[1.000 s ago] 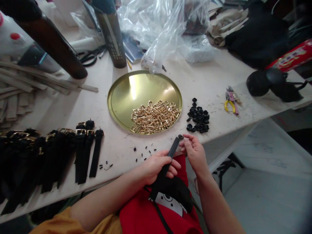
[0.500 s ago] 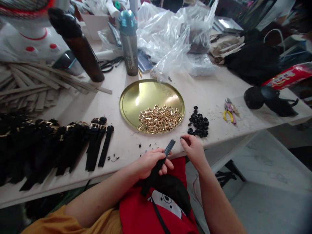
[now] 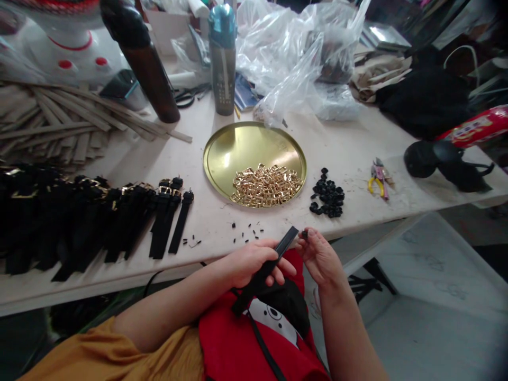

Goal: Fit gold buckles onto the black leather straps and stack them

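- Your left hand (image 3: 260, 264) is closed around a black strap (image 3: 286, 242), whose upper end points to 1 o'clock.
- Your right hand (image 3: 320, 256) pinches a small black loop (image 3: 304, 234) between thumb and fingers, just beside that upper end, at its 3 o'clock; you cannot tell whether they touch.
- Beneath your hands, red cloth (image 3: 230, 344) covers your lap.
- At 10 o'clock, near your left hand, little black scraps (image 3: 250, 226) dot the desk (image 3: 341, 140).
- At 1 o'clock lies a pile of black loops (image 3: 328, 197).
- At 11 o'clock sits a round gold tray (image 3: 222, 145), with gold buckles (image 3: 268, 186) heaped at its near-right side.
- At 2 o'clock rest yellow-and-pink-handled pliers (image 3: 378, 181).
- At 9 o'clock, well apart, lie buckled black straps (image 3: 127, 222).
- Farther out at 12 o'clock spreads clear plastic bagging (image 3: 291, 69).
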Demonstrator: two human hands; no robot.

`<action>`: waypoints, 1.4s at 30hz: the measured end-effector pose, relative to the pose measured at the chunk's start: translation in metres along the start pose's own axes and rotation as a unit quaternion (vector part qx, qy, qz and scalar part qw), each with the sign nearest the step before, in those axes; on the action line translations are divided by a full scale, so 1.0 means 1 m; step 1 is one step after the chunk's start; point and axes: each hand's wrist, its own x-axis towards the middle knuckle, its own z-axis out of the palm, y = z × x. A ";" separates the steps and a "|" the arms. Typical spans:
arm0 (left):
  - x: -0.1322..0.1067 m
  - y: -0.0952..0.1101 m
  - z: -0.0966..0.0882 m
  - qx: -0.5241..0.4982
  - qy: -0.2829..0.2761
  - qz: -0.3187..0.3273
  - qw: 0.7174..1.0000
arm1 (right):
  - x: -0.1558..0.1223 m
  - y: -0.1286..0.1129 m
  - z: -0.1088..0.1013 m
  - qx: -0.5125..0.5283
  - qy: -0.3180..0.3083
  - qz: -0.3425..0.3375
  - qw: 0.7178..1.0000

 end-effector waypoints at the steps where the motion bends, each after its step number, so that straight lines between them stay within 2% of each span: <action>1: 0.001 -0.001 -0.001 0.015 0.001 0.008 1.000 | 0.001 0.002 0.000 0.011 0.007 0.003 1.000; 7: 0.008 -0.006 -0.009 0.194 0.028 0.083 0.977 | 0.002 0.010 0.009 0.016 -0.006 0.022 1.000; 14: 0.007 -0.006 -0.011 0.252 0.042 0.101 0.962 | -0.002 0.010 0.013 0.008 -0.008 -0.002 1.000; 22: 0.000 -0.016 -0.014 0.407 0.090 0.127 0.900 | -0.019 0.011 0.019 -0.096 0.018 -0.077 0.992; 26: -0.005 -0.012 -0.016 0.455 0.098 0.158 0.871 | -0.027 0.013 0.019 -0.175 -0.018 -0.056 0.983; 28: -0.008 -0.009 -0.016 0.464 0.111 0.171 0.862 | -0.027 0.012 0.019 -0.164 -0.023 -0.054 0.985; 31: -0.011 -0.006 -0.013 0.451 0.126 0.178 0.866 | -0.024 0.009 0.023 -0.078 -0.002 -0.062 0.995; 34: -0.010 -0.009 -0.011 0.433 0.129 0.182 0.873 | -0.022 0.011 0.029 -0.008 -0.005 -0.035 0.999; 38: -0.007 -0.014 -0.012 0.422 0.158 0.201 0.870 | -0.023 0.020 0.034 0.004 -0.022 -0.016 1.000; 42: -0.008 -0.014 -0.015 0.420 0.145 0.198 0.874 | -0.024 0.023 0.032 -0.014 -0.033 -0.021 0.999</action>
